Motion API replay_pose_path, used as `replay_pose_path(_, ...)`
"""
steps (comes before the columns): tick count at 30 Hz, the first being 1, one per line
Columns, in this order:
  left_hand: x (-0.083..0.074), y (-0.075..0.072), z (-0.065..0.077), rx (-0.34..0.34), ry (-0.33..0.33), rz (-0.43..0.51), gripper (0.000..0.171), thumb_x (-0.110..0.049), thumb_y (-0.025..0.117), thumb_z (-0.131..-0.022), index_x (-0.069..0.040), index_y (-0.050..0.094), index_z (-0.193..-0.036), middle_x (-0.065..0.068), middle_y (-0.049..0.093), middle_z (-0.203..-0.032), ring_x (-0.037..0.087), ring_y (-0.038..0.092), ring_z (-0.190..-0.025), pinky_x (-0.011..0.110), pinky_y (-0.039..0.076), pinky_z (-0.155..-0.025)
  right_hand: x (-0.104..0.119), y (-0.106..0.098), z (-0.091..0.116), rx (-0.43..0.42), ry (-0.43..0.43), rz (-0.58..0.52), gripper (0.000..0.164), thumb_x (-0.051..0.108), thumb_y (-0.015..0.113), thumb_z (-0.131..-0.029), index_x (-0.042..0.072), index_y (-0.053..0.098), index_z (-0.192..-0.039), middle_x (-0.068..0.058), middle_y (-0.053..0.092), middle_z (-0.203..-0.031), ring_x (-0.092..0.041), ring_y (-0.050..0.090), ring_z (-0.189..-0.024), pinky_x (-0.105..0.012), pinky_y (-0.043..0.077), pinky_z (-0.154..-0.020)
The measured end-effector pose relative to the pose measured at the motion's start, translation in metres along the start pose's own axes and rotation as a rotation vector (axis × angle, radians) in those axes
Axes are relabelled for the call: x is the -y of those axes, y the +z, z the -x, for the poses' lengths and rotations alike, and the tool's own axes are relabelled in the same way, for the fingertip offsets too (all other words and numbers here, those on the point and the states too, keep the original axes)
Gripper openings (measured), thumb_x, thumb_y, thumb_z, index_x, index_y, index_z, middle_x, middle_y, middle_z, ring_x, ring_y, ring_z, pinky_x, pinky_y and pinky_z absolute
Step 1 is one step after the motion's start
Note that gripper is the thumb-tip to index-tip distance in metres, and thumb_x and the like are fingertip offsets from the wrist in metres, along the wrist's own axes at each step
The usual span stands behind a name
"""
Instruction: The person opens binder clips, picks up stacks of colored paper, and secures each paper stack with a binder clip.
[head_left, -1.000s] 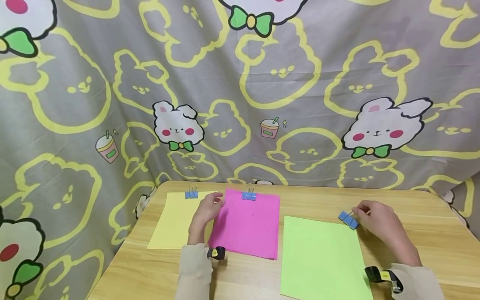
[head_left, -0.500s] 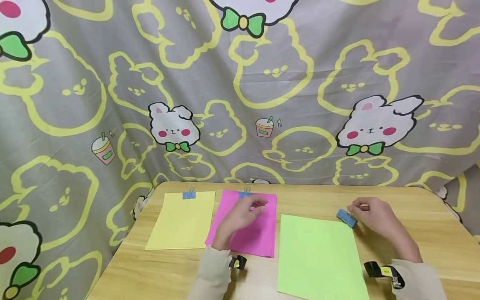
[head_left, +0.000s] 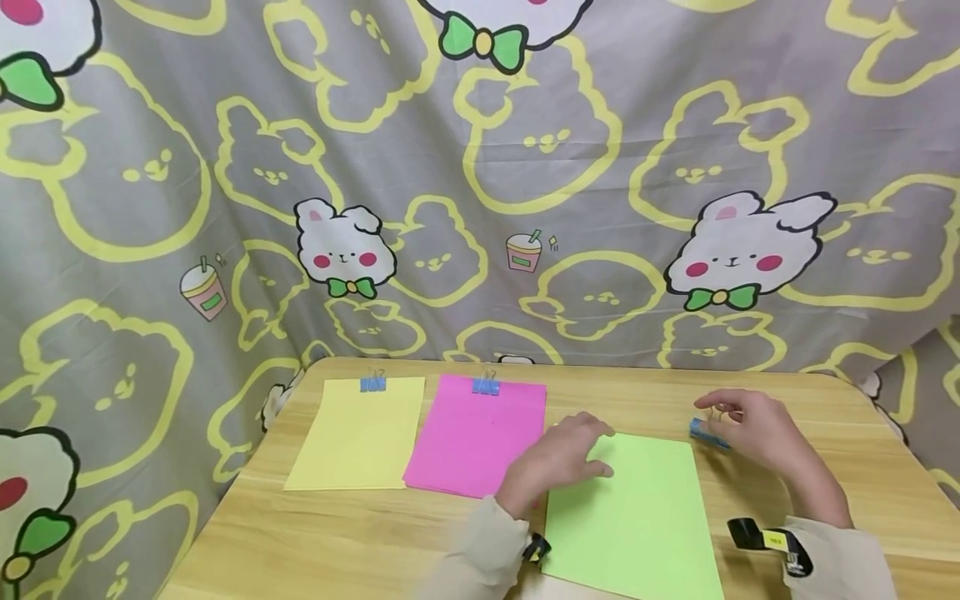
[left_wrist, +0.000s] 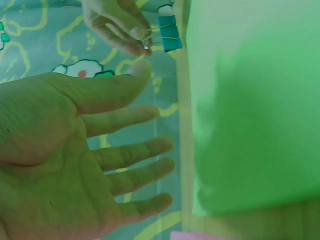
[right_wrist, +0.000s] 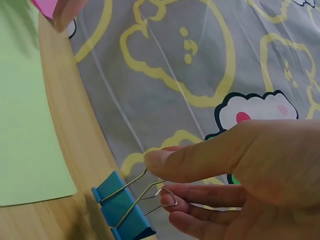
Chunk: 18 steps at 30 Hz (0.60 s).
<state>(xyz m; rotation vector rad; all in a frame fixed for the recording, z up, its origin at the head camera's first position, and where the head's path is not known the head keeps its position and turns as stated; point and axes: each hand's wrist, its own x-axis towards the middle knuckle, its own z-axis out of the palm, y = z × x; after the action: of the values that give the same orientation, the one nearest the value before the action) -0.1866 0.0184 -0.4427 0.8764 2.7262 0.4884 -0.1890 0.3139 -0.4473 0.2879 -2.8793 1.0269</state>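
My right hand [head_left: 761,429] holds a blue binder clip [head_left: 703,432] by its wire handles, near the far right corner of a light green paper stack [head_left: 633,517]. In the right wrist view, the thumb lies on one wire handle of the clip [right_wrist: 122,207] and the fingers curl by the other. Over the left edge of the green paper is my left hand [head_left: 558,458], holding nothing. Its fingers stretch out straight and spread in the left wrist view, with the palm [left_wrist: 55,165] showing and the green sheet [left_wrist: 260,110] beside them.
Left of the green paper lies a pink stack [head_left: 472,446] with a blue binder clip [head_left: 485,387] on its far edge. Farther left, a yellow stack [head_left: 356,437] carries another blue clip [head_left: 372,384]. A patterned curtain [head_left: 450,167] hangs behind the wooden table [head_left: 315,542].
My left hand has moved right, from between the yellow and pink papers across the pink one to the green paper. The right hand keeps the binder clip near the same corner, its grip turned slightly.
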Motion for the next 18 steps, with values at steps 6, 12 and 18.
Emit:
replay_pose_path(6,-0.014,0.016,-0.012,0.08,-0.117,-0.246,0.068,-0.046,0.089,-0.077,-0.028,0.062,-0.137,-0.009,0.053,-0.13,0.011,0.05,-0.117,0.03,0.046,-0.097,-0.002,0.003,0.002,0.045,0.018,0.028,0.028,0.01,0.078,-0.089,-0.001,0.073,-0.114,-0.029,0.068,-0.113,-0.049,0.064,-0.103,-0.062,0.054,-0.085)
replay_pose_path(12,-0.019,0.028,-0.018,0.069,-0.175,-0.333,0.077,-0.046,0.095,-0.068,-0.03,0.06,-0.136,-0.005,0.045,-0.131,0.013,0.045,-0.115,0.031,0.044,-0.095,-0.004,0.001,0.001,0.067,0.026,0.023,0.031,0.012,0.079,-0.088,-0.001,0.073,-0.115,-0.023,0.069,-0.11,-0.04,0.065,-0.1,-0.054,0.055,-0.083)
replay_pose_path(18,-0.02,0.026,-0.023,0.075,-0.192,-0.324,0.088,-0.046,0.097,-0.064,-0.032,0.056,-0.14,-0.003,0.043,-0.125,0.014,0.039,-0.109,0.036,0.041,-0.1,-0.029,-0.005,0.004,0.092,0.141,-0.119,0.048,0.03,0.073,-0.097,-0.005,0.065,-0.129,-0.023,0.067,-0.123,-0.011,0.063,-0.099,-0.025,0.053,-0.077)
